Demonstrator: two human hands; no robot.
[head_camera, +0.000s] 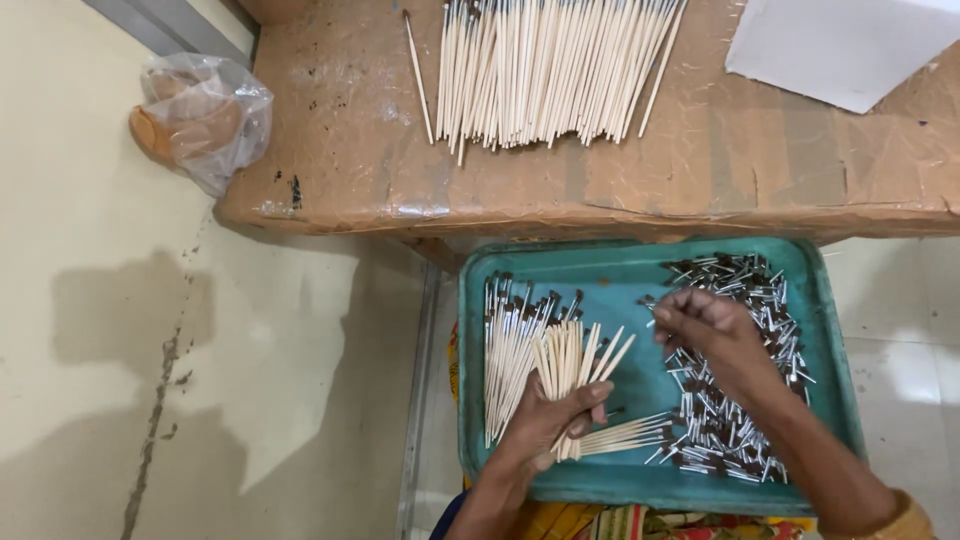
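Over the teal tray (640, 270), left hand (548, 425) fingers clamp a fanned stick bundle (572, 362) for single access; right hand (712, 335) fingers pinch a metal brush tip (652, 300) from the pile (730, 390).

Two bare forearms, left hand (545, 425), right hand (712, 335), mustard-yellow cuff (905, 520) at right arm.

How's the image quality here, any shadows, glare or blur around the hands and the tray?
Head view: even light and mostly sharp; soft shadows fall on the pale floor at left; mild sheen on the taped tabletop; the right hand over the metal tips is slightly motion-blurred; the left hand gripping wooden sticks in the teal tray is clear.
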